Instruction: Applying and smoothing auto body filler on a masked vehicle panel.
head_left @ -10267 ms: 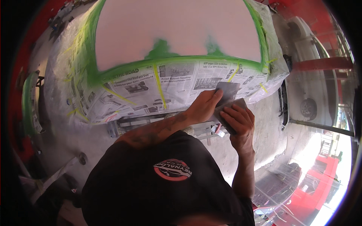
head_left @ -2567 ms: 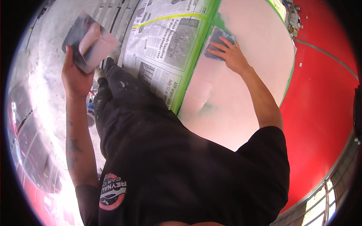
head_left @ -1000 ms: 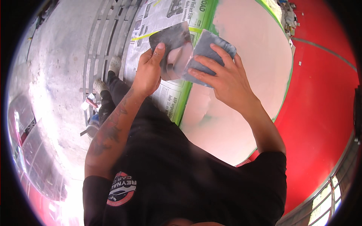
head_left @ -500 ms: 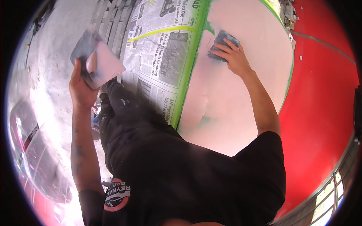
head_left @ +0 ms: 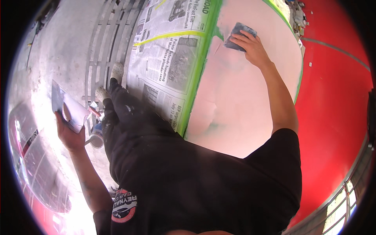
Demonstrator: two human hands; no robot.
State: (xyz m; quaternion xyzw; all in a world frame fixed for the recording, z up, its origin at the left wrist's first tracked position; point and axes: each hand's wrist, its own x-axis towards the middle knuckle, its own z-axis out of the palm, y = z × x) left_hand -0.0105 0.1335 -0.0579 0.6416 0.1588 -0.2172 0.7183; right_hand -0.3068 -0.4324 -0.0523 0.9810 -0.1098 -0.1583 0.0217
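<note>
This looks like a body-and-paint workshop: newspaper [head_left: 156, 53] and yellow tape [head_left: 168, 35] mask the area beside a smeared pink panel [head_left: 243, 105] with green patches [head_left: 214, 126], with a can [head_left: 96, 140] and grey slatted frame [head_left: 102, 43] over the concrete floor [head_left: 70, 51].

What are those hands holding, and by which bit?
The left hand holds a flat grey board smeared pale pink, by its lower edge. The right hand holds a flat dark-grey rectangular spreader, fingers across its face; its thumb is hidden.
</note>
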